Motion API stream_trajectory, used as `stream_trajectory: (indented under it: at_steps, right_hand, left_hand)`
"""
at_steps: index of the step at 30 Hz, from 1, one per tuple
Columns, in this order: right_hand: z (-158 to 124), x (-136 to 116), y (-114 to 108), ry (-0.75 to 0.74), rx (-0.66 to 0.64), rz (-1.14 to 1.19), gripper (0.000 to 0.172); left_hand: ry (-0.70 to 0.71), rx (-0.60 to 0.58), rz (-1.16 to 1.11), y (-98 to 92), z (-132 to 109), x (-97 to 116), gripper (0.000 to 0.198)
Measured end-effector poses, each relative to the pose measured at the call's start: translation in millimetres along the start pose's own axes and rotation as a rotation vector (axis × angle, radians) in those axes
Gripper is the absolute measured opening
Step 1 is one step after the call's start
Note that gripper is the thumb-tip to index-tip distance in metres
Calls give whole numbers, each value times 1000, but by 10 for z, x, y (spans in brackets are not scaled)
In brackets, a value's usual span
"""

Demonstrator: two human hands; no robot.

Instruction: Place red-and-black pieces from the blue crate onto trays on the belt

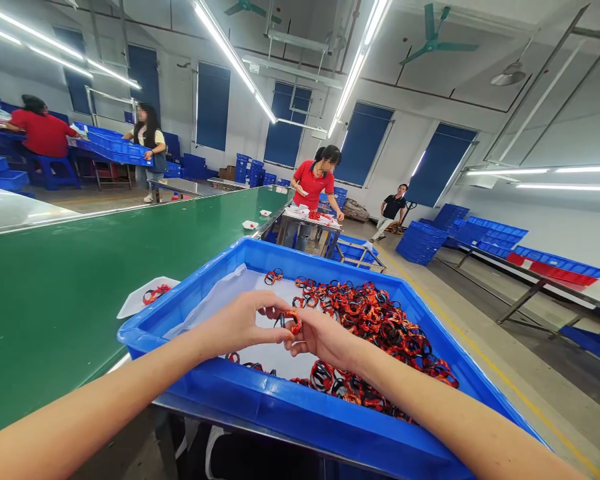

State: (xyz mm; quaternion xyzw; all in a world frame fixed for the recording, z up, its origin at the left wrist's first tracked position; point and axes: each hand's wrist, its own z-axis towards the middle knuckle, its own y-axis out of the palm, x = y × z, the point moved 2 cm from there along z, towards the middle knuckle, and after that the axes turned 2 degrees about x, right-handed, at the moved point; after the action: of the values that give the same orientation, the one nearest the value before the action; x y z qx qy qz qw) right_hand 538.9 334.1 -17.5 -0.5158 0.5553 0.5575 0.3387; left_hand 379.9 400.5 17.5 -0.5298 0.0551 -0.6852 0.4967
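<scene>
Both my hands meet over a blue plastic crate (275, 393). Between them is a small ring-shaped piece (295, 323) in red, orange and black. The fingers of my left hand (250, 323) pinch its dark left side. My right hand (325, 337) grips its red side, with some fingertips hidden behind it. Many similar ring-shaped pieces (375, 313) lie heaped in the right half of the crate, and a few lie along its near wall. A white sheet (210, 300) lines the crate's left part.
A green conveyor belt (80, 267) runs along the left, bearing a white tray (135, 300) with a red piece in it. Ahead, a person in a red shirt (316, 181) stands at a small table. Stacked blue crates (423, 241) and a rack stand at right. Other people are farther back.
</scene>
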Motion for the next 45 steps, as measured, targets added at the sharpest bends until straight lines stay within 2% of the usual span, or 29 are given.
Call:
stream_trajectory:
  at_steps: [4, 6, 9, 11, 13, 15, 16, 19, 25, 33, 40, 45]
  right_hand:
    - [-6, -78, 2, -92, 58, -270, 30]
    - [-36, -141, -46, -175, 121, -598, 30]
    - [-126, -216, -154, -248, 225, -1251, 34]
    - [-181, -210, -225, -109, 216, -1554, 50]
    - [-218, -157, -272, 164, 125, -1650, 62]
    - [-229, -87, -265, 369, -4, -1623, 57]
    - [-223, -57, -245, 404, -61, -1604, 49]
    - [-172, 3, -173, 311, -147, -1564, 33]
    - [-104, 25, -128, 52, -130, -1319, 29]
    - [-68, 39, -107, -89, -2, -1394, 28]
    - [-40, 157, -180, 104, -92, -997, 37]
    - [-32, 161, -212, 127, -51, -993, 35]
  left_hand:
    - [-68, -11, -42, -20, 21, 37, 27]
    - [-137, -2, -94, -49, 39, 22, 27]
    - [-255, 58, -270, -111, 56, -33, 31]
    - [-337, 108, -457, -142, 56, -76, 36]
    - [-408, 150, -640, -154, 54, -113, 39]
    - [-474, 186, -755, -154, 53, -142, 41]
    - [-499, 196, -786, -151, 53, -153, 42]
    - [-529, 191, -826, -139, 47, -170, 40]
    - [-517, 162, -938, -131, 29, -197, 36]
    - [-543, 144, -1010, -124, 30, -229, 32]
    - [-537, 135, -1105, -141, 26, -210, 32]
    - [-558, 190, -1143, -168, 19, -177, 25]
